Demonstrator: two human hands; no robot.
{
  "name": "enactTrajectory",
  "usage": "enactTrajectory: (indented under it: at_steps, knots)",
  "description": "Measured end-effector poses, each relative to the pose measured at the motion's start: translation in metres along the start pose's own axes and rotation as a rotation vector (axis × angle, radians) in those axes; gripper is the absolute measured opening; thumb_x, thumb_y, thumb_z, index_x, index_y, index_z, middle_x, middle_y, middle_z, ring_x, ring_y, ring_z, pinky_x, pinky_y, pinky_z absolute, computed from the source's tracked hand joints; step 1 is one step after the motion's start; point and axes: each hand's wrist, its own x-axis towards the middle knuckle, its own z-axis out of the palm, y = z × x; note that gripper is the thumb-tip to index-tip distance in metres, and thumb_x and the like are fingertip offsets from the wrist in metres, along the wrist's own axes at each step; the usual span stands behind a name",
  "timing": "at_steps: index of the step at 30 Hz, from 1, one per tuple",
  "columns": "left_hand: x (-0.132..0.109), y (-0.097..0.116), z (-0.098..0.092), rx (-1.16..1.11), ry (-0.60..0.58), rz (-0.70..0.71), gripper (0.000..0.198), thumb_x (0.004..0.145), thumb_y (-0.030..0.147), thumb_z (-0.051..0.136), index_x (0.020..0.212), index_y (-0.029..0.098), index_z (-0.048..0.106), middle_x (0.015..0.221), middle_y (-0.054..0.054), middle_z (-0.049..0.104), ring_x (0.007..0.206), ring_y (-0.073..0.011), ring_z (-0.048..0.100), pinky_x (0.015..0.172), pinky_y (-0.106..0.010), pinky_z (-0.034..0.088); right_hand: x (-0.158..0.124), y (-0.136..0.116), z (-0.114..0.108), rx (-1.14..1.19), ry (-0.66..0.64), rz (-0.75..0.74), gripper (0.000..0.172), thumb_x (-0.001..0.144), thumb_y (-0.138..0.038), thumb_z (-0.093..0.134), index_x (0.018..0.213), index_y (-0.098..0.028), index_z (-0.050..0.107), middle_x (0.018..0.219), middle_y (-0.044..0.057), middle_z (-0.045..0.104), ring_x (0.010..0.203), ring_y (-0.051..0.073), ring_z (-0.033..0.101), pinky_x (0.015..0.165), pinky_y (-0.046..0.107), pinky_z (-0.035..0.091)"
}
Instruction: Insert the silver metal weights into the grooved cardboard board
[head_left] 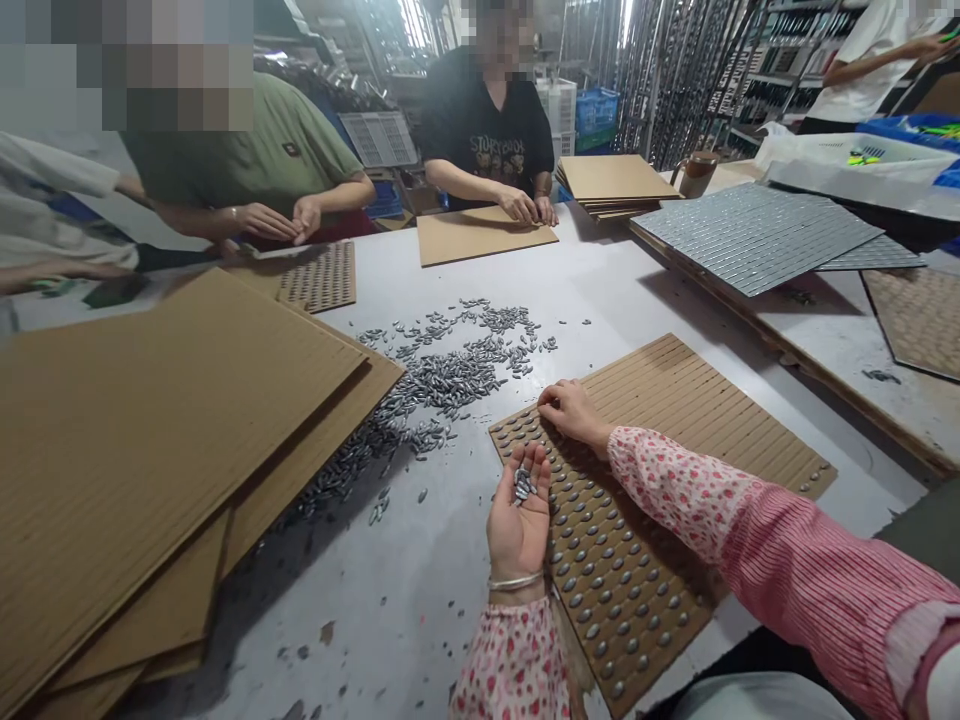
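My left hand (517,532) is turned palm up and cupped around several small grey spindle-shaped pieces (523,487). It is beside the left edge of a corrugated cardboard sheet (682,400). Rows of the same grey pieces sit in the near-left part of this sheet, with a few at its right corner. My right hand (576,412) reaches over the sheet, its fingertips pinched together and lowered to the grooves near the far-left edge. Whatever is between those fingertips is hidden. A loose heap of grey pieces (450,385) lies on the white table past my hands.
Large cardboard sheets (172,400) are stacked at left. Across the table, one person (491,130) handles a cardboard sheet (480,238); another (277,150) works beside a filled board (322,275). Silver-covered boards (757,230) and a cup (697,173) stand at right.
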Motion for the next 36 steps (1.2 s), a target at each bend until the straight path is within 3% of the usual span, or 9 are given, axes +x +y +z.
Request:
enactTrajectory:
  at_steps: [4, 7, 17, 25, 28, 32, 34, 36]
  knots:
    - [0.003, -0.002, -0.002, -0.015, -0.022, 0.026, 0.026, 0.088, 0.012, 0.040, 0.100, 0.009, 0.063, 0.103, -0.014, 0.067, 0.097, -0.0201, 0.063, 0.082, -0.033, 0.053, -0.015, -0.016, -0.016, 0.183, -0.132, -0.345, 0.015, 0.082, -0.031, 0.060, 0.084, -0.017, 0.066, 0.084, 0.004, 0.058, 0.085, 0.015, 0.048, 0.083, 0.030, 0.036]
    - [0.004, -0.003, -0.001, -0.044, -0.036, 0.059, 0.027, 0.089, 0.015, 0.039, 0.096, 0.007, 0.065, 0.099, -0.014, 0.067, 0.090, -0.0174, 0.064, 0.078, -0.029, 0.054, -0.026, -0.025, -0.020, 0.103, -0.220, -0.567, 0.019, 0.079, -0.036, 0.062, 0.091, -0.022, 0.068, 0.088, 0.005, 0.054, 0.088, 0.017, 0.045, 0.083, 0.031, 0.036]
    - [0.004, -0.007, 0.003, -0.008, -0.043, 0.055, 0.029, 0.087, 0.009, 0.038, 0.087, 0.009, 0.067, 0.089, -0.010, 0.068, 0.083, -0.0131, 0.063, 0.076, -0.026, 0.052, -0.036, -0.029, -0.018, -0.069, -0.221, -0.729, 0.019, 0.082, -0.022, 0.055, 0.098, -0.022, 0.064, 0.093, 0.006, 0.058, 0.092, 0.019, 0.043, 0.081, 0.031, 0.034]
    - [0.008, -0.005, 0.002, -0.047, -0.022, 0.037, 0.031, 0.088, 0.010, 0.037, 0.077, 0.010, 0.066, 0.076, -0.006, 0.067, 0.069, -0.0096, 0.062, 0.066, -0.020, 0.052, -0.040, -0.033, -0.017, -0.065, -0.240, -0.793, 0.017, 0.083, -0.017, 0.049, 0.095, -0.018, 0.061, 0.087, 0.007, 0.063, 0.089, 0.018, 0.048, 0.083, 0.033, 0.034]
    - [0.006, -0.004, 0.002, -0.045, -0.012, 0.046, 0.030, 0.088, 0.009, 0.036, 0.082, 0.009, 0.066, 0.080, -0.007, 0.067, 0.074, -0.0109, 0.063, 0.070, -0.023, 0.054, -0.036, -0.030, -0.017, 0.156, -0.239, -0.711, 0.015, 0.081, -0.016, 0.051, 0.093, -0.016, 0.061, 0.085, 0.007, 0.063, 0.085, 0.016, 0.051, 0.080, 0.030, 0.039]
    - [0.003, 0.000, -0.001, 0.038, 0.021, 0.073, 0.025, 0.087, 0.007, 0.039, 0.092, 0.010, 0.064, 0.090, -0.010, 0.067, 0.086, -0.0141, 0.064, 0.074, -0.025, 0.055, -0.015, -0.012, -0.015, 0.519, -0.155, -0.265, 0.014, 0.082, -0.023, 0.052, 0.088, -0.013, 0.060, 0.080, 0.004, 0.063, 0.072, 0.012, 0.056, 0.067, 0.024, 0.045]
    - [0.002, 0.002, -0.003, 0.062, 0.056, 0.064, 0.022, 0.087, 0.007, 0.041, 0.090, 0.012, 0.063, 0.089, -0.008, 0.067, 0.077, -0.0103, 0.064, 0.064, -0.018, 0.054, -0.001, 0.000, -0.013, 0.501, -0.124, -0.024, 0.016, 0.082, -0.025, 0.051, 0.086, -0.012, 0.060, 0.075, 0.002, 0.063, 0.064, 0.010, 0.055, 0.059, 0.021, 0.044]
    - [0.001, 0.004, -0.004, 0.059, 0.066, 0.035, 0.019, 0.087, 0.008, 0.043, 0.085, 0.012, 0.062, 0.082, -0.005, 0.065, 0.063, -0.0060, 0.061, 0.052, -0.012, 0.050, 0.011, 0.010, -0.010, 0.373, -0.129, 0.096, 0.017, 0.081, -0.025, 0.052, 0.087, -0.012, 0.061, 0.074, 0.002, 0.063, 0.062, 0.010, 0.054, 0.057, 0.019, 0.042]
